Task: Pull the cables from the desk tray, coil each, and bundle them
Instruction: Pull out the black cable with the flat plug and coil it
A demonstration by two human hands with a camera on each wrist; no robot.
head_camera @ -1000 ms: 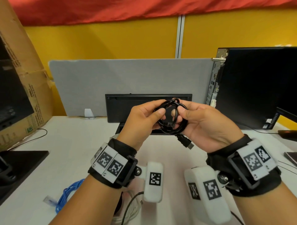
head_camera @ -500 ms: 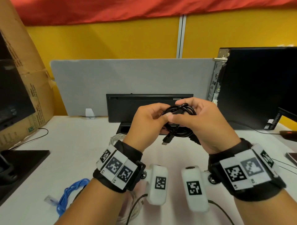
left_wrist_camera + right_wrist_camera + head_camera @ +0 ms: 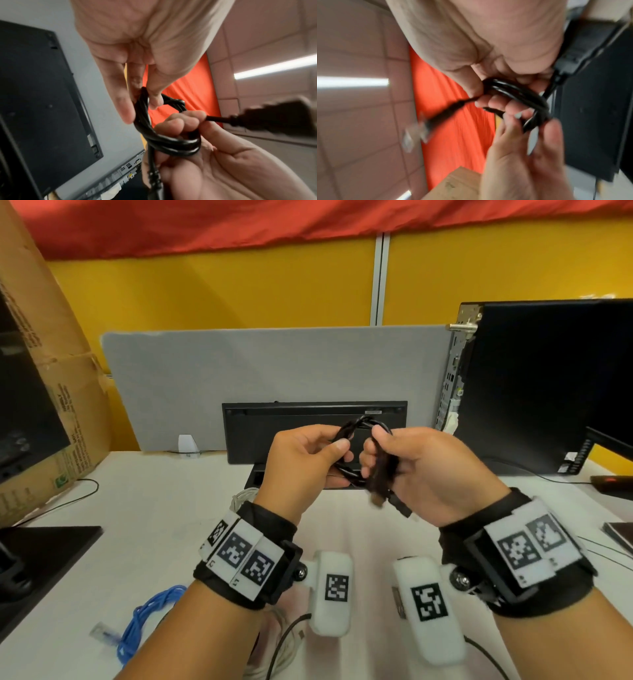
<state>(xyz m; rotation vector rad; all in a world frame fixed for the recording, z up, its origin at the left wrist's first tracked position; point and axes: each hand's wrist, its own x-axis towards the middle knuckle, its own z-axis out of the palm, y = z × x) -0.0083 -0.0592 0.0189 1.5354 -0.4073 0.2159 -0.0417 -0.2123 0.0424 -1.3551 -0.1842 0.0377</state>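
Note:
Both hands hold a small coil of black cable point(image 3: 356, 426) in the air above the desk, in front of the black desk tray point(image 3: 308, 436). My left hand point(image 3: 308, 460) pinches the coil's left side between thumb and fingers point(image 3: 123, 108). My right hand point(image 3: 404, 467) has its fingers curled through and round the coil's right side point(image 3: 513, 89). One black plug end point(image 3: 274, 119) sticks out from the right hand, blurred. In the head view two plug ends point(image 3: 394, 501) hang below the hands.
A coiled blue cable point(image 3: 144, 621) lies on the white desk at lower left, with white cable point(image 3: 243, 494) and thin black leads near my wrists. A black computer tower point(image 3: 548, 385) stands at right, a cardboard box point(image 3: 44, 371) at left, a grey divider point(image 3: 274, 361) behind.
The right hand has turned and now grips the coil's right side with curled fingers. The coil has shifted slightly and its loose plug ends swing below the hands.

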